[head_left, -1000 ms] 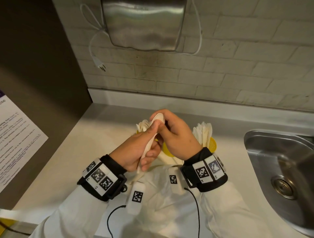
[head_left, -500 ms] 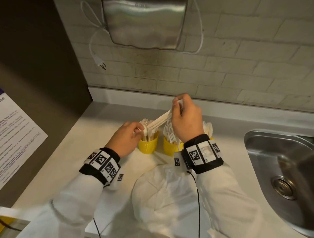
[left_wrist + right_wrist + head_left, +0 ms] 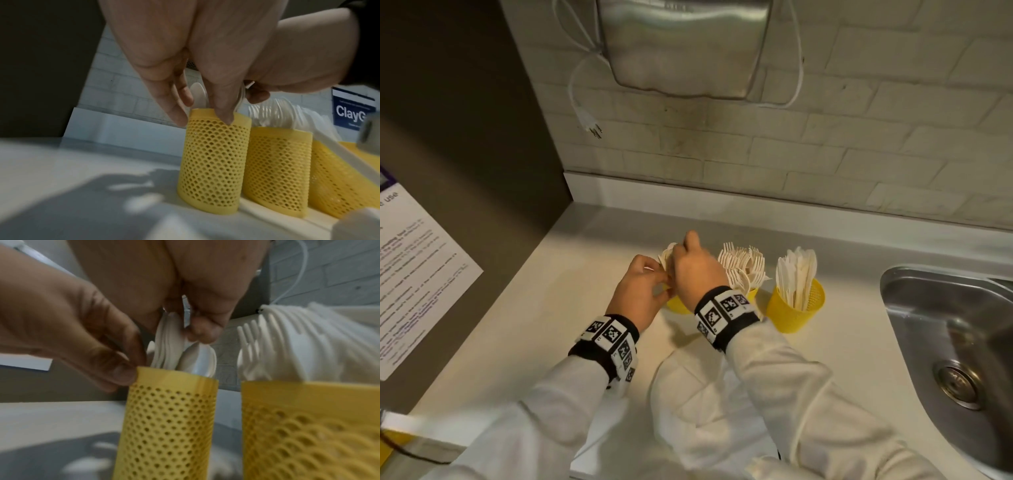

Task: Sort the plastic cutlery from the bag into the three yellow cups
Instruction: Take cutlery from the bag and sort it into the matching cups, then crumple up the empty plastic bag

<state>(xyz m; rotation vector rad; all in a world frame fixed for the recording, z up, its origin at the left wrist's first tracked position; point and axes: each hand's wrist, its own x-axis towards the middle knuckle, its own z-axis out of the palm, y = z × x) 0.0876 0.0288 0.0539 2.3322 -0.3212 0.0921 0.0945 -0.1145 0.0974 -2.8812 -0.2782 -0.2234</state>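
Note:
Three perforated yellow cups stand in a row on the counter. The left cup (image 3: 677,306) (image 3: 213,162) (image 3: 168,418) holds white spoons (image 3: 168,344). White forks (image 3: 743,267) fill the middle cup (image 3: 308,418), and white knives (image 3: 798,270) stand in the right cup (image 3: 796,310). My right hand (image 3: 683,255) (image 3: 185,331) pinches the spoon bowls just above the left cup's mouth. My left hand (image 3: 654,274) (image 3: 203,120) grips that cup's rim with its fingertips. The white plastic bag (image 3: 705,394) lies crumpled on the counter under my forearms.
A steel sink (image 3: 945,325) is sunk into the counter at the right. A metal dispenser (image 3: 685,44) with a dangling plug (image 3: 592,126) hangs on the brick wall behind. A dark panel with a printed notice (image 3: 410,274) bounds the left side.
A second ago both hands held spoons over the bag. The right hand then lifted them above the cups and has now lowered them into the left cup; the left hand moved to its rim.

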